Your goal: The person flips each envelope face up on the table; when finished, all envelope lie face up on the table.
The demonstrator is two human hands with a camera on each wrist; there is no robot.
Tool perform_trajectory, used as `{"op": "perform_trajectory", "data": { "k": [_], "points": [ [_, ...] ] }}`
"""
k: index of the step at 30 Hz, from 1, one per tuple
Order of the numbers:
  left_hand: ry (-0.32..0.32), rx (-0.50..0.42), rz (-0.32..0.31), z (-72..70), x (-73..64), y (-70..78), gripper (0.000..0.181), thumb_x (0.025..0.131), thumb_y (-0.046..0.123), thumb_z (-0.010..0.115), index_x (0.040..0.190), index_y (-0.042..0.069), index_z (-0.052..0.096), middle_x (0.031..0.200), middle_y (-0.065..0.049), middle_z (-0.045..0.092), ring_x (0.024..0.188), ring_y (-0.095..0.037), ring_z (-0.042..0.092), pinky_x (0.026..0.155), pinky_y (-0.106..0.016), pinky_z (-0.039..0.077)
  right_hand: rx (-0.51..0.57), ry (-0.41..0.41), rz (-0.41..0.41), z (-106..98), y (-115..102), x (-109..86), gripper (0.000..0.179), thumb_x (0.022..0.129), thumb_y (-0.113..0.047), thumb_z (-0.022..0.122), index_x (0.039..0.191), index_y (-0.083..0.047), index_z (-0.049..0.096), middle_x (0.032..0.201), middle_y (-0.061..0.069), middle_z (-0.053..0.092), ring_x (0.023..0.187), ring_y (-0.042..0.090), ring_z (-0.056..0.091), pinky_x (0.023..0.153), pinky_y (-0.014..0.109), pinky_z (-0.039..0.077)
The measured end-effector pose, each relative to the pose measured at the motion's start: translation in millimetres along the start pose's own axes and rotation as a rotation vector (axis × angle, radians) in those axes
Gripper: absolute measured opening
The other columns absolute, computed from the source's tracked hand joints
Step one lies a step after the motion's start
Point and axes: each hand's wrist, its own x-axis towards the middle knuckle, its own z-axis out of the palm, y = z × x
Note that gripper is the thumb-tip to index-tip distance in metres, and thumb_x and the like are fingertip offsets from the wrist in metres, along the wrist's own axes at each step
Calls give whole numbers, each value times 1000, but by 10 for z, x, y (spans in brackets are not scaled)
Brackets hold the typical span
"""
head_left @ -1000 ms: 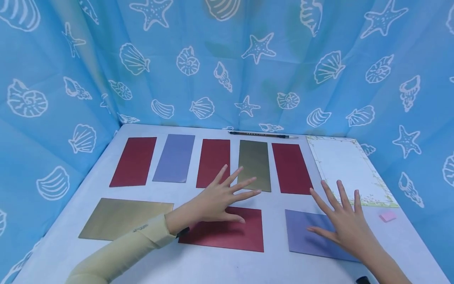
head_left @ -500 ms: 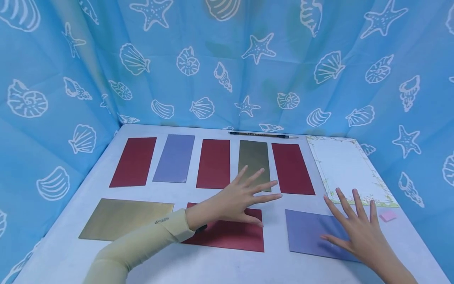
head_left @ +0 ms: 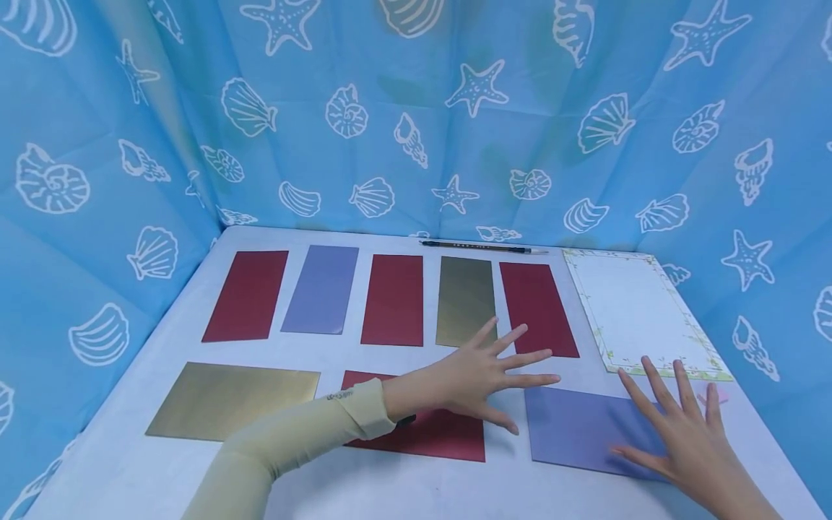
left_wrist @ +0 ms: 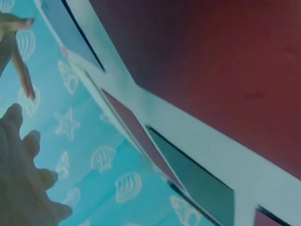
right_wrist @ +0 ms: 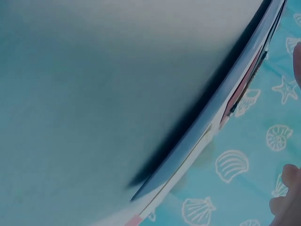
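Observation:
With fingers spread, my left hand (head_left: pixel 474 375) hovers over the front red rectangular card (head_left: pixel 448 437), its fingertips reaching past the card's right edge. In the left wrist view that red card (left_wrist: pixel 235 70) fills the upper right, and the fingers (left_wrist: pixel 40 179) hold nothing. My right hand (head_left: pixel 689 440), also spread, is above the right end of the purple card (head_left: pixel 578 426). Its fingertips overlap the pink small block (head_left: pixel 724 393) and come near the lower edge of a white sheet (head_left: pixel 637 310) with a floral border. Only a few right fingers (right_wrist: pixel 289 202) appear in the right wrist view.
Along the back lie a red card (head_left: pixel 247 296), a purple card (head_left: pixel 320 289), two more red ones and an olive-gold card (head_left: pixel 465 300). A gold card (head_left: pixel 227 401) is front left. A writing brush (head_left: pixel 481 246) lies before the blue shell-patterned curtain (head_left: pixel 390 108).
Both spread hands have moved to the right and slightly toward me, the left one farther. The cards, sheet and brush have stayed in place.

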Motion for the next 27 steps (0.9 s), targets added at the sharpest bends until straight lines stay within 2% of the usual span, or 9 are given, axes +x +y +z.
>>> {"op": "perform_trajectory", "data": {
  "k": [6,12,20,24,25,27],
  "points": [
    [-76,-12,11,-12,120,163,94,80,83,38,155,36,8,162,4,0,144,-36,-14,111,-60,-7,6,-28,34,-17,88,-85,126,60,-68,78,156,-29,7,162,9,-5,142,42,-16,100,64,-23],
    [-148,-49,8,13,201,310,96,77,84,41,154,39,5,162,7,1,144,-33,-16,112,-56,-9,30,-49,32,-11,170,-169,126,61,-65,79,156,-29,6,161,5,-10,142,39,-20,98,64,-24],
    [-273,-185,-62,75,269,463,101,76,83,46,153,39,-2,162,7,7,147,-31,2,116,-50,7,75,-128,41,51,257,-259,123,65,-62,78,156,-28,3,161,5,-12,140,36,-24,98,62,-25],
    [-314,-223,-94,86,292,481,105,76,82,49,155,34,-1,161,6,9,147,-27,4,116,-45,8,160,-147,16,80,316,-289,116,67,-55,81,156,-24,14,162,10,4,144,40,-10,103,65,-16],
    [-323,-233,-103,88,297,481,106,76,81,50,155,32,0,161,6,10,147,-26,4,117,-43,8,192,-158,11,81,330,-295,113,67,-53,81,156,-24,17,160,13,11,144,39,-6,103,67,-12],
    [-334,-241,-117,93,302,474,108,75,80,53,156,28,5,161,5,12,147,-24,7,117,-42,11,246,-189,9,76,361,-300,106,68,-51,81,154,-22,26,155,20,26,146,35,2,102,73,6]
  ]
}}
